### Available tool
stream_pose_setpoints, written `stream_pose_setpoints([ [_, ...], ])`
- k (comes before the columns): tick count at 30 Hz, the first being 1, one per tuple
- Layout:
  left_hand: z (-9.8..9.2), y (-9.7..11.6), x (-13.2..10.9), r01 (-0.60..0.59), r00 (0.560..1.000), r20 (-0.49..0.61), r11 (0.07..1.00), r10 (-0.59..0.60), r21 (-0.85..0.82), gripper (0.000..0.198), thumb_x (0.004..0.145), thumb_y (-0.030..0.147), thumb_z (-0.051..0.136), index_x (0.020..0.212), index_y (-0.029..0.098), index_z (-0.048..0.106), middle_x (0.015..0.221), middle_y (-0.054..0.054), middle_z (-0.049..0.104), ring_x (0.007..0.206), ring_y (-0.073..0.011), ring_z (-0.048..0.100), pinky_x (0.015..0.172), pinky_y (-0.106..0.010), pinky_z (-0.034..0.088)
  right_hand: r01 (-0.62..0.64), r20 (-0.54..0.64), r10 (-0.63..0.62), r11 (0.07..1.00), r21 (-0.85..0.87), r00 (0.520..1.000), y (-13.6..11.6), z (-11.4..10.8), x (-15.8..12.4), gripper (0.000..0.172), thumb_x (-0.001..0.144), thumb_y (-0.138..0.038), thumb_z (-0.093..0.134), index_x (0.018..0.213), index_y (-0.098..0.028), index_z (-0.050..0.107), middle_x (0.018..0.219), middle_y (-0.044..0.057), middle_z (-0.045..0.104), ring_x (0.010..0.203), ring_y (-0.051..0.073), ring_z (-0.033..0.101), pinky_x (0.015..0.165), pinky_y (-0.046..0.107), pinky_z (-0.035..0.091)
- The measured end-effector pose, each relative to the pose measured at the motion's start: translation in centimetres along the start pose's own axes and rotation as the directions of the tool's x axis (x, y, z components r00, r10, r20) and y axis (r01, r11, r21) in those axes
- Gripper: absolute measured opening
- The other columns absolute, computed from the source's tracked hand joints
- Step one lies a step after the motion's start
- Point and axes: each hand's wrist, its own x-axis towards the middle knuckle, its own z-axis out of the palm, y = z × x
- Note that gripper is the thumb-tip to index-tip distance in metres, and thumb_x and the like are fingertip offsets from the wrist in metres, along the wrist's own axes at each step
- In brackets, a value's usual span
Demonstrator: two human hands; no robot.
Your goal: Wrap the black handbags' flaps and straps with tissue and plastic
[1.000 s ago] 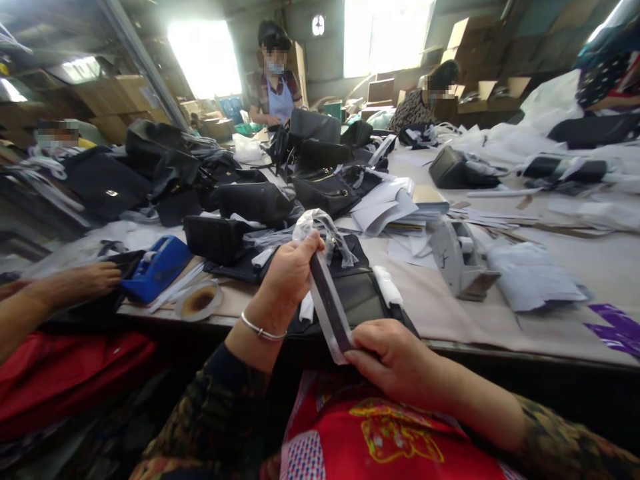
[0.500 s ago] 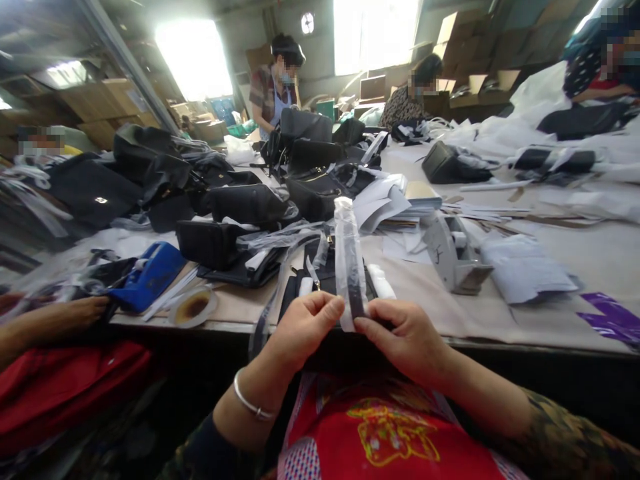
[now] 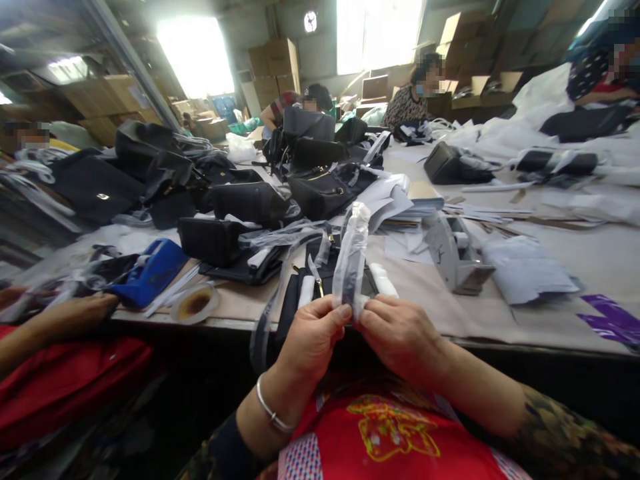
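Note:
Both hands meet at the table's front edge around a dark strap in clear plastic wrap (image 3: pixel 351 257), which stands upright and arches over at its white, bunched top. My left hand (image 3: pixel 313 333), with a silver bangle on the wrist, pinches its lower end between thumb and fingers. On the other side my right hand (image 3: pixel 395 333) grips the wrap's edge near the bottom. Just behind them lies a black bag (image 3: pixel 320 267) with gold zip pulls and white-wrapped parts, partly hidden by the hands. A second plastic-covered strap (image 3: pixel 261 340) hangs over the edge at left.
A blue tape dispenser (image 3: pixel 155 270) and a tape roll (image 3: pixel 195 305) lie at left, near a co-worker's hand (image 3: pixel 95 303). To the right stand a grey tape dispenser (image 3: pixel 457 257) and white packets (image 3: pixel 530 267). Black bags (image 3: pixel 250 200) are heaped behind; co-workers are across the table.
The wrapped strap has tilted right and curved over at its top. My left hand has shifted slightly right, and my right fingers have curled in. A co-worker at the back has bent down.

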Motion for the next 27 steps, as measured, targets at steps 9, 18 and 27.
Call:
stream_pose_setpoints([
  [9,0.0,-2.6,-1.1,-0.465,0.856,0.067,0.708,0.512,0.531,0.011,0.091,0.024,0.07,0.084,0.021,0.078,0.083,-0.003,0.064,0.077,-0.0144,0.061,0.069,-0.025,0.049,-0.664,0.417,0.661,0.167,0.729,0.624,-1.5,-0.2,1.4,0.033,0.08,-0.048,0.075,0.083,-0.015,0.076,0.074,0.002,0.07,0.065,0.015,0.057,0.061,0.026,0.045],
  [18,-2.1,-0.1,-0.8,-0.189,0.961,0.244,0.955,0.131,0.23,0.03,0.084,0.042,0.077,0.088,0.012,0.075,0.068,-0.002,0.058,0.064,-0.0112,0.052,0.061,-0.023,0.043,-0.255,0.017,0.271,0.88,0.401,0.962,-1.0,0.3,0.7,0.025,0.096,-0.019,0.054,0.074,-0.017,0.066,0.072,0.003,0.062,0.066,0.014,0.053,0.061,0.026,0.041],
  [27,-0.5,0.2,-0.2,0.244,0.969,0.093,0.94,-0.228,-0.24,0.037,0.062,0.032,0.093,0.069,0.014,0.061,0.053,0.01,0.033,0.047,-0.0029,0.023,0.045,-0.016,0.023,0.056,0.018,-0.058,0.994,0.09,0.998,0.5,0.6,0.1,0.03,0.1,-0.018,0.044,0.082,-0.016,0.068,0.073,0.005,0.062,0.064,0.016,0.047,0.058,0.03,0.037],
])
